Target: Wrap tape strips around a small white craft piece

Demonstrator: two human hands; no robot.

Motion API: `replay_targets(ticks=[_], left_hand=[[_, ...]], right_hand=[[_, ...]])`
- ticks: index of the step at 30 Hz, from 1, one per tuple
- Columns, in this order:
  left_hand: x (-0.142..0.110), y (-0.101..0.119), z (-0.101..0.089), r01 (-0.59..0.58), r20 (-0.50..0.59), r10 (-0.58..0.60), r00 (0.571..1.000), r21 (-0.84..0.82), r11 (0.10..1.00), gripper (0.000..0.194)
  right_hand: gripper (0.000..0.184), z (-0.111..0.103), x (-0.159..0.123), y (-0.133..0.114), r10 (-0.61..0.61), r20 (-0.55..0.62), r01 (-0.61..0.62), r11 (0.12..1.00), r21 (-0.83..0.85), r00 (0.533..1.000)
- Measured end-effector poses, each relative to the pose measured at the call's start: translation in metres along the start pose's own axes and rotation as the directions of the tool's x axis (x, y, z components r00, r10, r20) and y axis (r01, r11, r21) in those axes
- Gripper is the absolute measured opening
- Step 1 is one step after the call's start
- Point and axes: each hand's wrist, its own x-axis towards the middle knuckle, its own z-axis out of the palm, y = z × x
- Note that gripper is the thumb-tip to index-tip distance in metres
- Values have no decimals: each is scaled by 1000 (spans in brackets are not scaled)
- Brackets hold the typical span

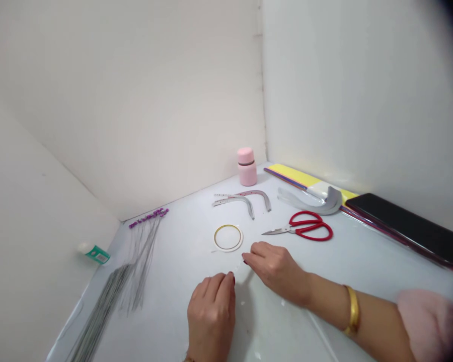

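Observation:
My left hand is closed in a pinch at the lower middle, its thumb and forefinger pressed together. To its right, my right hand is also pinched, with the fingertips pointing left. A thin, pale strip runs between the two sets of fingertips, barely visible against the white table; its kind I cannot make out. Just beyond the hands lies a narrow roll of double-sided tape. Red-handled scissors lie past my right hand, blades pointing left.
Curved strips of paper lie in front of a pink bottle. At right are a black phone, a curled clear strip and yellow sheets. Grey wires and purple-tipped stems lie left, near a green-labelled item.

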Motion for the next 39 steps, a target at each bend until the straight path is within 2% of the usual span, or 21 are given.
replay_targets(ticks=[2,3,4,6,7,9,12,14,16,17,20,22,25,28,30,33,37,39], left_hand=[[2,3,-1,-77,26,74,997,146,986,19],[3,3,-1,-101,43,94,995,212,972,17],[4,3,-1,-116,60,104,993,263,958,16],[3,2,-1,-120,83,99,992,309,943,15],[3,0,-1,-112,86,89,992,309,945,15],[1,-1,0,-81,71,64,995,272,959,15],[-1,0,1,26,25,-29,999,115,993,14],[0,4,0,142,8,-142,990,-41,989,13],[1,9,0,289,38,-287,957,-192,938,10],[2,11,0,372,74,-365,928,-261,891,8],[3,18,3,595,216,-566,795,-456,662,12],[3,22,7,674,300,-640,708,-559,483,15],[3,26,13,708,389,-673,628,-645,288,18],[3,28,17,707,440,-680,586,-688,165,25],[2,28,18,705,459,-680,572,-698,122,28],[2,27,19,704,472,-669,573,-702,107,28],[2,29,17,707,495,-662,563,-703,75,27],[2,30,15,709,507,-645,573,-701,78,28]], right_hand=[[27,-2,0,-2,61,27,-64,991,119,998],[25,-2,0,-3,112,53,-121,967,224,992],[23,-2,1,-4,190,106,-216,908,359,976],[18,-2,2,-7,344,292,-451,665,595,892],[17,-2,3,-9,385,392,-548,529,648,835],[19,-2,5,-12,391,554,-669,288,685,735],[26,-1,7,-15,339,659,-701,2,713,671],[27,-2,7,-17,338,676,-678,-132,723,655],[27,-3,8,-18,361,660,-650,-168,741,659],[27,-4,8,-19,360,658,-638,-191,746,661],[27,-7,8,-22,303,680,-622,-275,733,668],[27,-8,7,-24,267,687,-614,-311,726,676],[27,-10,7,-26,287,671,-586,-332,739,683],[27,-9,7,-26,344,662,-587,-305,749,666],[27,-8,6,-26,365,659,-604,-266,751,658],[27,-5,6,-25,362,656,-621,-225,751,662],[24,-3,5,-26,312,676,-644,-216,734,667],[23,-3,4,-25,311,674,-644,-208,736,670]])
